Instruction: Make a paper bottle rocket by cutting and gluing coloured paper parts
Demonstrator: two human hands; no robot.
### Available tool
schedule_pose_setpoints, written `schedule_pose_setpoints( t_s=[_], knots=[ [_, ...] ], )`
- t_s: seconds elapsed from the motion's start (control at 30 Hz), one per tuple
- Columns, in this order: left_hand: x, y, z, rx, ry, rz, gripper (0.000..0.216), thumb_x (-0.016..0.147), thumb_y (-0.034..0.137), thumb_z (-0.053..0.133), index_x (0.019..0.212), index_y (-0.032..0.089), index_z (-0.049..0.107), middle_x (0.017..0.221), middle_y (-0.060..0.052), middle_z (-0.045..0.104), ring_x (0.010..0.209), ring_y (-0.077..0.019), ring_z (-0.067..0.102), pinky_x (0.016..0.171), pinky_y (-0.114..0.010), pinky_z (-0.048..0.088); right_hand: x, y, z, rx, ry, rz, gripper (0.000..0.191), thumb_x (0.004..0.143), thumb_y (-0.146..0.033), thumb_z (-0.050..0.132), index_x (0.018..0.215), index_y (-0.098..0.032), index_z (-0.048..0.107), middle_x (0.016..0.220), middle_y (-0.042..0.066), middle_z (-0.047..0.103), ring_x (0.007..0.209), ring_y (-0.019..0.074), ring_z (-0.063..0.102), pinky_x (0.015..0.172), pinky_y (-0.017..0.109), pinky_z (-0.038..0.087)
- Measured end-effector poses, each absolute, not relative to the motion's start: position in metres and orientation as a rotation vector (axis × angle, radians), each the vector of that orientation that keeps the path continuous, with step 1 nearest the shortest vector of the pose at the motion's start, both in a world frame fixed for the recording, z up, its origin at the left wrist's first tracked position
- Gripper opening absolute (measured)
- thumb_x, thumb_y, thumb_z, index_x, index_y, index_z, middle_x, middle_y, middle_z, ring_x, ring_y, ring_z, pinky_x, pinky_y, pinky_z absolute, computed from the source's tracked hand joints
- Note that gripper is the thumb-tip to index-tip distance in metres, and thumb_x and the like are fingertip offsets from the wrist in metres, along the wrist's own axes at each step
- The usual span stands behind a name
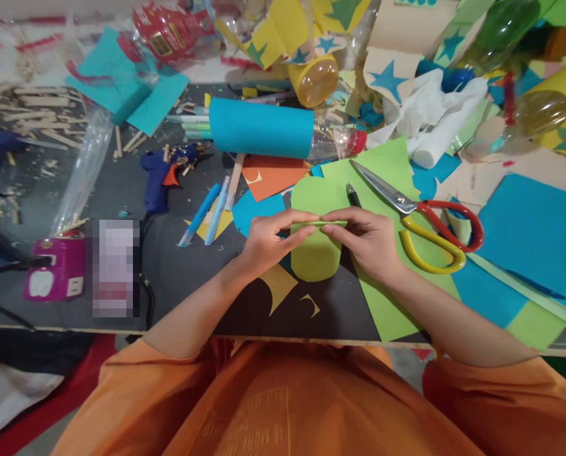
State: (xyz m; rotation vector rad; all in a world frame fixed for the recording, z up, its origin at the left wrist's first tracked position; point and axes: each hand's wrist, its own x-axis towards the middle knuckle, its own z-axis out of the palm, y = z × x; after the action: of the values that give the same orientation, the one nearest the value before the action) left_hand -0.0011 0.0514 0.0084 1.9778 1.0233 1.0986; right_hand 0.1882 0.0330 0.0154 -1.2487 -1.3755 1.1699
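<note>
Both my hands pinch a light green paper piece point(316, 256) with rounded ends, creased into a raised ridge across its middle. My left hand point(271, 240) grips the ridge between thumb and fingers. From the other side my right hand point(371, 237) pinches the same ridge, its fingertips almost meeting the left ones. Just beyond the right fingers lies a black pen point(353, 195). Scissors point(406, 208) with red and yellow handles rest slightly spread on a larger green sheet point(390, 307) right of my hands. Yellow paper scraps point(276, 288) lie near my left wrist.
A blue-wrapped bottle point(264, 126) lies behind my hands. Two markers point(200, 215) and a blue glue gun point(156, 183) are to the left, with a magenta box point(55, 269) farther over. Blue paper point(539, 234) covers the right side. Decorated bottles and cut stars crowd the back.
</note>
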Motion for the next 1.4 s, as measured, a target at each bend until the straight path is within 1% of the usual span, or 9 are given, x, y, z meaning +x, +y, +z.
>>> schedule_pose_setpoints(
  t_s=[0.2,0.4,0.53,0.63,0.73,1.03,1.2,1.3,1.4],
  knots=[
    [-0.002,0.05,0.009,1.989,1.018,1.147,0.02,0.093,0.034,0.065,0.085,0.019,0.076,0.083,-0.003,0.08,0.062,-0.0094,0.071,0.052,-0.016,0.049,0.186,0.034,0.018,-1.197,-1.341,1.205,0.007,0.077,-0.021,0.075,0.075,-0.025,0.081,0.077,0.001,0.079,0.065,0.0149,0.068,0.058,0.028,0.054],
    [-0.002,0.05,0.012,1.996,1.044,1.145,0.023,0.094,0.032,0.061,0.081,0.018,0.074,0.08,-0.003,0.079,0.059,-0.008,0.067,0.052,-0.016,0.047,0.187,0.033,0.016,-1.229,-1.413,1.145,0.01,0.076,-0.026,0.077,0.086,-0.024,0.08,0.081,0.001,0.078,0.05,0.0084,0.054,0.048,0.025,0.048],
    [-0.002,0.05,0.014,1.97,1.074,1.118,0.024,0.093,0.035,0.061,0.081,0.019,0.074,0.078,-0.002,0.078,0.054,-0.0073,0.062,0.052,-0.017,0.046,0.185,0.032,0.017,-1.22,-1.396,1.123,0.003,0.076,-0.021,0.075,0.075,-0.023,0.078,0.069,0.0,0.075,0.051,0.0099,0.058,0.049,0.024,0.049],
    [-0.002,0.049,0.015,1.899,1.155,1.116,0.02,0.091,0.035,0.063,0.081,0.02,0.073,0.067,0.001,0.073,0.048,-0.0066,0.055,0.049,-0.018,0.045,0.184,0.033,0.019,-1.248,-1.341,1.118,0.005,0.073,-0.021,0.076,0.071,-0.023,0.079,0.067,0.001,0.076,0.053,0.0122,0.062,0.05,0.025,0.051],
    [-0.003,0.05,0.015,1.79,1.152,1.114,0.017,0.089,0.034,0.065,0.082,0.02,0.073,0.064,0.001,0.072,0.051,-0.0081,0.061,0.05,-0.017,0.048,0.184,0.033,0.021,-1.283,-1.292,1.114,0.006,0.072,-0.022,0.075,0.072,-0.025,0.08,0.071,0.002,0.078,0.057,0.014,0.066,0.054,0.028,0.055],
    [-0.007,0.054,0.018,1.626,1.088,1.142,0.028,0.086,0.047,0.069,0.078,0.021,0.075,0.079,-0.005,0.079,0.067,-0.0143,0.073,0.057,-0.021,0.057,0.189,0.034,0.021,-1.281,-1.218,1.161,0.018,0.074,-0.043,0.079,0.076,-0.025,0.081,0.074,0.003,0.078,0.059,0.0153,0.066,0.055,0.029,0.056],
    [-0.008,0.05,0.018,1.738,1.061,1.132,0.027,0.091,0.043,0.063,0.079,0.021,0.075,0.08,-0.006,0.079,0.067,-0.0139,0.072,0.053,-0.02,0.055,0.189,0.031,0.017,-1.191,-1.258,1.112,0.012,0.08,-0.038,0.076,0.08,-0.026,0.077,0.083,0.004,0.077,0.073,0.0185,0.071,0.066,0.034,0.06],
    [-0.007,0.047,0.015,1.764,1.099,1.162,0.023,0.091,0.04,0.062,0.091,0.02,0.073,0.082,-0.006,0.079,0.069,-0.0137,0.074,0.058,-0.02,0.058,0.187,0.028,0.012,-1.182,-1.25,1.045,0.015,0.081,-0.038,0.074,0.091,-0.026,0.072,0.084,0.003,0.074,0.072,0.0178,0.07,0.066,0.034,0.06],
    [-0.005,0.049,0.012,1.647,1.168,1.136,0.039,0.09,0.041,0.065,0.123,0.022,0.063,0.095,-0.007,0.079,0.078,-0.0155,0.076,0.065,-0.02,0.06,0.186,0.029,0.008,-1.224,-1.189,1.068,0.044,0.08,-0.042,0.076,0.119,-0.03,0.06,0.076,-0.002,0.07,0.067,0.0161,0.067,0.063,0.03,0.058]
  ],
)
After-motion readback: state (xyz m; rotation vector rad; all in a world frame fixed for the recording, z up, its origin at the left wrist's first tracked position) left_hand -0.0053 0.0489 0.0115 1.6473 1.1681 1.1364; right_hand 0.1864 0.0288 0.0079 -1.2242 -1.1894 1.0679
